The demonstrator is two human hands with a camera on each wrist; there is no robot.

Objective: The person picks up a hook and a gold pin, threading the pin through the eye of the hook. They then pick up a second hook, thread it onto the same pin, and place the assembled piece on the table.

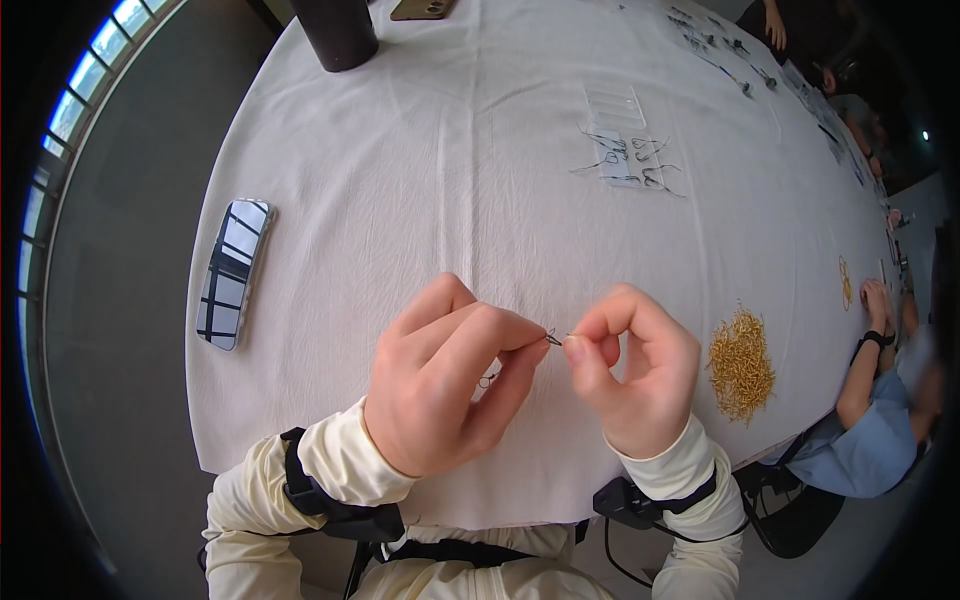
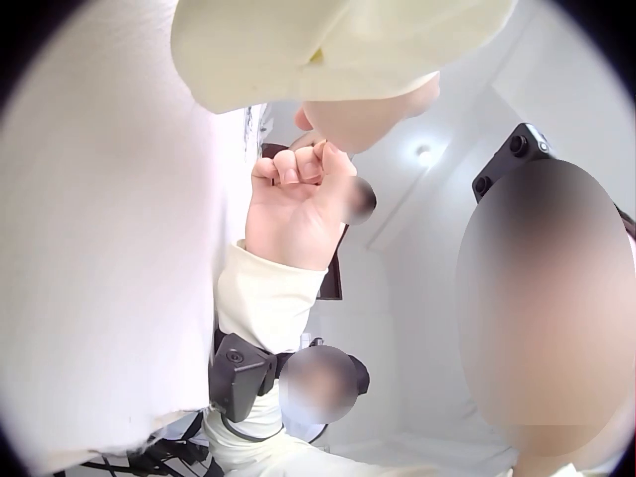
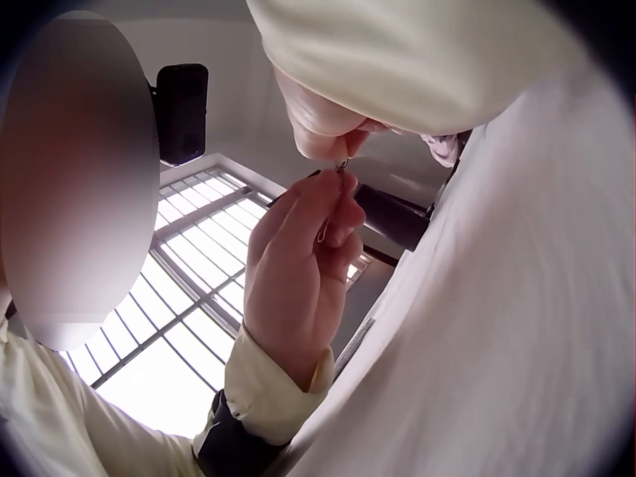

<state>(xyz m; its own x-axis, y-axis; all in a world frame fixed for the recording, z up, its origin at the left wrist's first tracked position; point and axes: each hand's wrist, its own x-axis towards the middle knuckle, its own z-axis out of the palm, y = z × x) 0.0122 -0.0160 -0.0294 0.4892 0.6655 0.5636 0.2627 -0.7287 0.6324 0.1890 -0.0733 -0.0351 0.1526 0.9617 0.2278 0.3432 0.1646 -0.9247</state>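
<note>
Right in the middle of it here, with the piece in hand not yet put down. The left hand (image 1: 440, 370) pinches a thin dark wire (image 1: 553, 340) between thumb and forefinger, and the right hand (image 1: 650, 380) nips its far end, thumb and forefinger pressed together. It looks like fine, midway work, though whether any join is made at those tips is too small to tell.

What's left? Judging by the heap of small gold-coloured pieces (image 1: 741, 365) loose on the tablecloth (image 1: 350, 250), just beyond the right hand, plenty of those are unused. Farther off, looped dark strands (image 1: 648, 180) lie over the clear plastic compartment box (image 1: 612, 106), their ends poking past its sides; finished or waiting, I can't say.

Now the close action: the dark wire bridges the short gap between the two hands, one end in the left pinch, the other at the right thumb tip. A small loop (image 1: 488, 380) shows between the left thumb and the bent fingers, nearer the palm; whether it belongs to the same wire is hidden. The right hand's remaining fingers curl in toward the palm, plain to see from the left wrist. Both hands are up off the cloth, close together, nearly fingertip to fingertip.
</note>
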